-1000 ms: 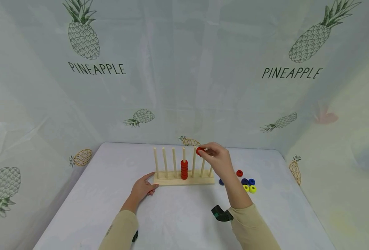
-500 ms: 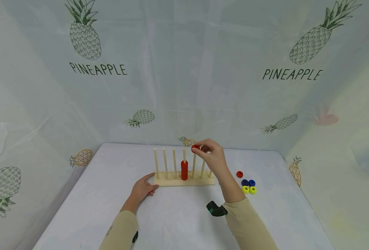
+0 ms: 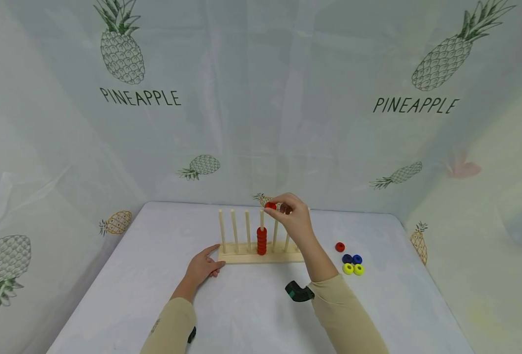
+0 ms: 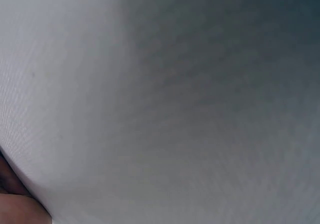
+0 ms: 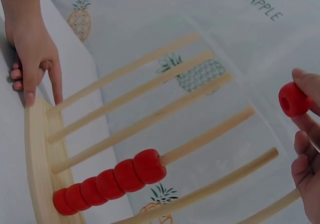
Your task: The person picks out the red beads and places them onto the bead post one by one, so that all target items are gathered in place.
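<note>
A wooden peg stand (image 3: 240, 258) with several upright pegs stands on the table. Several red beads (image 3: 262, 241) are stacked on its middle peg, whose top part is bare. My left hand (image 3: 200, 269) pinches the stand's left end, thumb at the front and index finger at the back, as the right wrist view (image 5: 36, 54) also shows. Between thumb and fingertips, my right hand (image 3: 298, 221) holds one red bead (image 5: 294, 100), its hole visible. This bead is above and slightly right of the middle peg's tip, apart from it. The left wrist view is mostly blurred white surface.
Right of the stand lie a loose red bead (image 3: 340, 247), two blue beads (image 3: 357, 259) and two yellow beads (image 3: 348, 269). A pineapple-printed sheet (image 3: 261, 123) hangs behind the white table (image 3: 243, 309). The right arm partly covers the stand's right end.
My right hand has moved left and slightly up with the red bead, from the pegs on the right to near the middle peg's top. My left hand has stayed on the stand.
</note>
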Demonstrator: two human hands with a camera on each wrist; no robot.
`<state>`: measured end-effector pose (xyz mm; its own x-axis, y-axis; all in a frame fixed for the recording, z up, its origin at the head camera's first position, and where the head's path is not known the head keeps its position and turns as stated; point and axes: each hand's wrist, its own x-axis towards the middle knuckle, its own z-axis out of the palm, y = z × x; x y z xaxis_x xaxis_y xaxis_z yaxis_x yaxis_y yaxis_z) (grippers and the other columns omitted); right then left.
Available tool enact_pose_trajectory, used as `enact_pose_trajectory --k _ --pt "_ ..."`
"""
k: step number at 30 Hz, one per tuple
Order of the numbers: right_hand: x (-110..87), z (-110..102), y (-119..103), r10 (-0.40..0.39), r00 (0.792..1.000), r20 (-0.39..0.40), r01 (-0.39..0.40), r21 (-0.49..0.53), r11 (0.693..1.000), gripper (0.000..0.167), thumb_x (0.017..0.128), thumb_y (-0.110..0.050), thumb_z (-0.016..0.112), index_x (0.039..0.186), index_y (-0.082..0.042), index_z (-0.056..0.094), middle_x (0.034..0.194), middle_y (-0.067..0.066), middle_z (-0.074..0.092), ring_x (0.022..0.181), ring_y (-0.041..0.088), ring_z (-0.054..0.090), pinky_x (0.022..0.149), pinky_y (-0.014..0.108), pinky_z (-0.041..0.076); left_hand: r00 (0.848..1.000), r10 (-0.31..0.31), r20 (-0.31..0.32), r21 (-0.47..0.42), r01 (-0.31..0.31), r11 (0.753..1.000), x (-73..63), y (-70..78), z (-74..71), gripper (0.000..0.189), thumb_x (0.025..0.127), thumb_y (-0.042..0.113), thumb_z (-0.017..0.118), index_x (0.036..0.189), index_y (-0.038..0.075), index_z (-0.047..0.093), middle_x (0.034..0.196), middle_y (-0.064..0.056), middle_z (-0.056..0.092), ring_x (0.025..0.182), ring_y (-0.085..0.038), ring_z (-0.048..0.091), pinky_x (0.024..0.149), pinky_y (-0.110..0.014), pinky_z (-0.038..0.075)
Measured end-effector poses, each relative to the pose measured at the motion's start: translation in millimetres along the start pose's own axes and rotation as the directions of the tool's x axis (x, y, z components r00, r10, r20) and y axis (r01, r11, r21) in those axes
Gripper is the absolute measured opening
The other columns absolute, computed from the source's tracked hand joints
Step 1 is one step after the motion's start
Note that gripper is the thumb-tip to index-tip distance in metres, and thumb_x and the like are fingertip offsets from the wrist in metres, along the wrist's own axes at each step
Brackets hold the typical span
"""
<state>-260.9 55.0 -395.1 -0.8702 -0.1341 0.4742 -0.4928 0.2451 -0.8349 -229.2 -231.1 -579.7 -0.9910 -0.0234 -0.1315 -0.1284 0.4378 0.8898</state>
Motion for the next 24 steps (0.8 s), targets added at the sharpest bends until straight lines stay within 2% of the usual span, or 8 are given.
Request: enact_pose_trajectory --k 5,10,24 --pt "0.4 6 1 0.050 0.999 -0.006 -0.050 0.007 0.999 0.019 0.080 -0.022 0.082 0.097 -0.015 0.076 0.093 -0.002 0.064 0.071 0.019 0.049 0.060 0.027 0.039 1.000 0.016 0.003 -0.001 -0.016 1.000 0.8 -1.6 -1.0 0.069 0.084 0.014 0.078 0.145 0.007 0.046 0.058 -0.003 0.063 0.046 -0.011 0.055 0.046 -0.024 0.045" --pt "-1.3 11 4 0.098 0.995 -0.033 -0.099 -0.028 0.995 0.020 0.079 -0.025 0.083 0.097 -0.017 0.076 0.088 -0.003 0.064 0.069 0.018 0.051 0.055 0.027 0.038 1.000 0.025 0.014 0.018 -0.025 1.000 1.4 -3.4 -1.2 0.070 0.084 0.017 0.078 0.145 0.006 0.045 0.058 -0.002 0.063 0.046 -0.011 0.056 0.046 -0.023 0.046" --pt "-2.2 16 4 0.105 0.991 -0.084 -0.114 -0.107 0.988 0.023 0.080 -0.028 0.082 0.099 -0.017 0.077 0.072 0.001 0.057 0.065 0.017 0.049 0.051 0.027 0.036 1.000 -0.003 0.011 0.009 0.002 1.000 1.7 -1.4 0.2 0.069 0.084 0.015 0.078 0.145 0.009 0.046 0.059 -0.003 0.063 0.047 -0.011 0.056 0.047 -0.025 0.047"
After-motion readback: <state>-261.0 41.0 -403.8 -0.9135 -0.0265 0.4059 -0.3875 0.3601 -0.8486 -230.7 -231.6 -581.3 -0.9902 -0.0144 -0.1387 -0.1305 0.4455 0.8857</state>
